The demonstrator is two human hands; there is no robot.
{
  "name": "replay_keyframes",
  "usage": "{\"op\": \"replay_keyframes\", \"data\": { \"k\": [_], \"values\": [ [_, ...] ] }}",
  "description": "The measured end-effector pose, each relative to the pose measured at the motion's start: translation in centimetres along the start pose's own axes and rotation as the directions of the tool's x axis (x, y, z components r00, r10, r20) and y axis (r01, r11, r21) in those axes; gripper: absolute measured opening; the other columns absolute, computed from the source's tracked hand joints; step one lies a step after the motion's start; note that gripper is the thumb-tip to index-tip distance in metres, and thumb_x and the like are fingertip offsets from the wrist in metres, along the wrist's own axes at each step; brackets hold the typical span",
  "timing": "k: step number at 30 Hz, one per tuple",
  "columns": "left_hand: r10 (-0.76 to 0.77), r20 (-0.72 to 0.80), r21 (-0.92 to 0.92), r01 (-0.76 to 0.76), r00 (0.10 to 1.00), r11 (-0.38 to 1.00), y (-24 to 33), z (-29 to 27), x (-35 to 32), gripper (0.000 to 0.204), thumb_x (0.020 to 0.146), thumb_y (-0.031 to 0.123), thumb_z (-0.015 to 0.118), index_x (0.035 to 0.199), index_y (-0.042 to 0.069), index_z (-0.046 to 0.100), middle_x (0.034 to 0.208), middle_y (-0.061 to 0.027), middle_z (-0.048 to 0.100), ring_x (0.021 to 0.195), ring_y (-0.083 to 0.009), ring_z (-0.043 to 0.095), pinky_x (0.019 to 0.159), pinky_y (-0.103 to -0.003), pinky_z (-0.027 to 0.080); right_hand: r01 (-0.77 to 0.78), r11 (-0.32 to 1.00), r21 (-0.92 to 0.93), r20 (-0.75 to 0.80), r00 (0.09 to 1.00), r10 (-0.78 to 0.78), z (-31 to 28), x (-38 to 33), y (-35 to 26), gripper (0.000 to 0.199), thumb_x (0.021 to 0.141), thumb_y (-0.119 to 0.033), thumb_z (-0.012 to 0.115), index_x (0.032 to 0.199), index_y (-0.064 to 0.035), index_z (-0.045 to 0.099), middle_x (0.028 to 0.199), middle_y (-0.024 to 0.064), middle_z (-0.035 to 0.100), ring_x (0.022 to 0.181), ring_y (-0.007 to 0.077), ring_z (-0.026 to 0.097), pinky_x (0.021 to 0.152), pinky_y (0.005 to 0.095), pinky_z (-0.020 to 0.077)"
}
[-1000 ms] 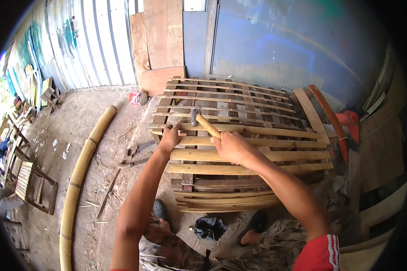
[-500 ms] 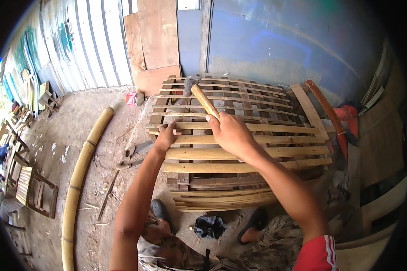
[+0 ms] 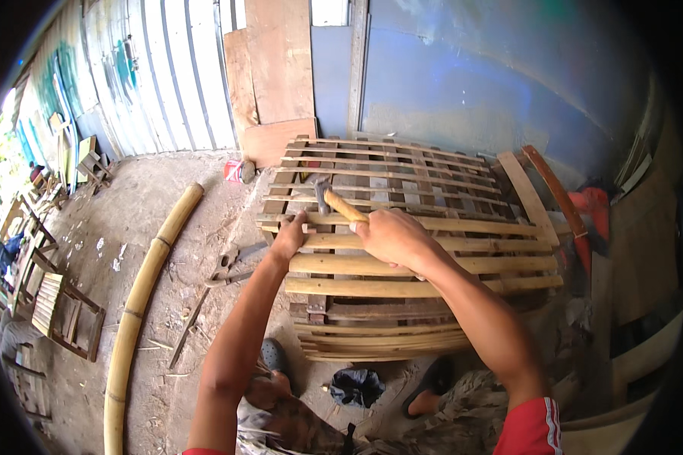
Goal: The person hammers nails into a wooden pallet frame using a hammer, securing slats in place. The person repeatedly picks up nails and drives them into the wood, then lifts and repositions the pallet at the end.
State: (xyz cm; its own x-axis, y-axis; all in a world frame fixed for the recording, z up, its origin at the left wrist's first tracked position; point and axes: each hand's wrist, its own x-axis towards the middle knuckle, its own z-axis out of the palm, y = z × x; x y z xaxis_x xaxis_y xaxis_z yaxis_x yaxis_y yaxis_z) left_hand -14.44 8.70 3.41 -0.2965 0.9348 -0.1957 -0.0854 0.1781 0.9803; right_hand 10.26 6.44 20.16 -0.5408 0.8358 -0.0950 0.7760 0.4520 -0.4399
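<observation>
A hammer with a pale wooden handle and grey metal head is gripped in my right hand. Its head hangs low over the left part of a slatted bamboo frame, just beyond my left hand. That hand is closed at the left end of the slats, fingertips pressed together. Whatever is between them is hidden or too small to make out. Pale bamboo slats run crosswise over darker wooden pieces, with several more strips stacked along the near side.
A long bamboo pole lies on the floor at the left, with metal tools nearer the frame. A red can stands by the far left corner. At the right are a reddish wooden bar and a black plastic bag near my feet.
The hammer has come down toward my left hand, its head now lower and closer to the slats. My view has shifted slightly, so the scene sits a little further right and lower.
</observation>
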Motion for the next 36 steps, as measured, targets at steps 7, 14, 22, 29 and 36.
{"op": "replay_keyframes", "data": {
  "k": [7, 14, 22, 29, 36],
  "values": [
    [0.005, -0.053, -0.035, -0.007, 0.999, 0.999, 2.8, 3.7, -3.5, 0.060, 0.105, 0.039, 0.046, 0.148, -0.001, 0.039, 0.137, -0.0211, 0.055, 0.121, -0.0292, 0.056, 0.101, -0.037, 0.047, -0.105, 0.993, 0.058, 0.115, 0.989, 0.097, 1.2, -0.9, 2.9, 0.044, 0.104, -0.036, 0.048, 0.092, 0.0029, 0.064, 0.054, 0.0090, 0.060, 0.044, 0.0211, 0.060, 0.046, 0.0405, 0.0508],
    [0.051, -0.049, -0.021, -0.052, 0.997, 0.998, 2.7, 2.8, -3.8, 0.053, 0.106, 0.041, 0.043, 0.135, -0.002, 0.052, 0.125, -0.0170, 0.061, 0.105, -0.0240, 0.061, 0.090, -0.036, 0.050, -0.039, 0.998, 0.054, -0.028, 0.999, 0.040, 1.3, -5.2, 4.6, 0.047, 0.103, -0.042, 0.050, 0.084, 0.0002, 0.059, 0.052, 0.0097, 0.057, 0.045, 0.0238, 0.059, 0.049, 0.0410, 0.0492],
    [0.068, -0.094, 0.007, -0.068, 0.993, 0.998, 2.0, 2.6, -3.3, 0.050, 0.105, 0.045, 0.043, 0.121, 0.001, 0.060, 0.107, -0.0107, 0.066, 0.080, -0.0177, 0.060, 0.071, -0.033, 0.050, 0.234, 0.949, 0.210, -0.387, 0.912, -0.139, 2.4, -4.9, 2.6, 0.041, 0.101, -0.035, 0.058, 0.087, 0.0031, 0.062, 0.058, 0.0169, 0.058, 0.050, 0.0278, 0.058, 0.052, 0.0431, 0.0467],
    [0.090, -0.043, 0.236, -0.078, 0.995, 0.969, 1.4, 1.4, -2.0, 0.054, 0.107, 0.043, 0.038, 0.140, 0.003, 0.052, 0.134, -0.0148, 0.063, 0.116, -0.0259, 0.063, 0.090, -0.036, 0.054, 0.092, 0.995, -0.030, -0.065, 0.993, -0.094, 1.4, -5.1, 1.7, 0.045, 0.102, -0.038, 0.055, 0.089, 0.0043, 0.062, 0.063, 0.0219, 0.061, 0.058, 0.0403, 0.062, 0.055, 0.0468, 0.0484],
    [0.063, -0.119, 0.147, -0.045, 0.991, 0.988, 2.1, 3.6, -2.3, 0.060, 0.105, 0.048, 0.043, 0.128, -0.004, 0.059, 0.116, -0.0169, 0.069, 0.099, -0.0247, 0.065, 0.085, -0.034, 0.052, 0.029, 0.996, -0.087, -0.124, 0.991, -0.040, 4.0, -5.0, 4.4, 0.048, 0.103, -0.042, 0.053, 0.087, 0.0034, 0.061, 0.062, 0.0188, 0.061, 0.056, 0.0346, 0.062, 0.057, 0.0481, 0.0478]
  ]
}}
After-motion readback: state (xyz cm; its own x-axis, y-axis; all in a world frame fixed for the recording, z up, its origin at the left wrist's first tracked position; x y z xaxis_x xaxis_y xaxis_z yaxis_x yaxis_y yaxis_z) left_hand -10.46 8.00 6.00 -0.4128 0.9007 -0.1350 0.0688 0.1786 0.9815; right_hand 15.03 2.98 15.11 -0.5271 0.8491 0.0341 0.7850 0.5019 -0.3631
